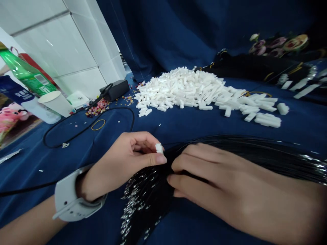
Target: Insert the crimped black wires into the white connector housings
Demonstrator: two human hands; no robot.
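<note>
My left hand (127, 160), with a grey watch on the wrist, pinches a small white block (159, 148) between thumb and fingers. My right hand (224, 183) lies on a thick bundle of black strands (255, 153) with shiny tips (133, 200), its fingertips pressed together on the strands next to the left thumb. The bundle runs across the blue cloth (178, 124) from the right edge down to the lower middle. A big heap of the same white blocks (194, 90) lies further back.
At left stand a green bottle (28, 76), a paper cup (55, 102) and a black box (114, 90) with a black cable (87, 127). A yellow rubber band (98, 125) and small coloured bits (98, 107) lie nearby. More black bundles (255, 69) rest at the back right.
</note>
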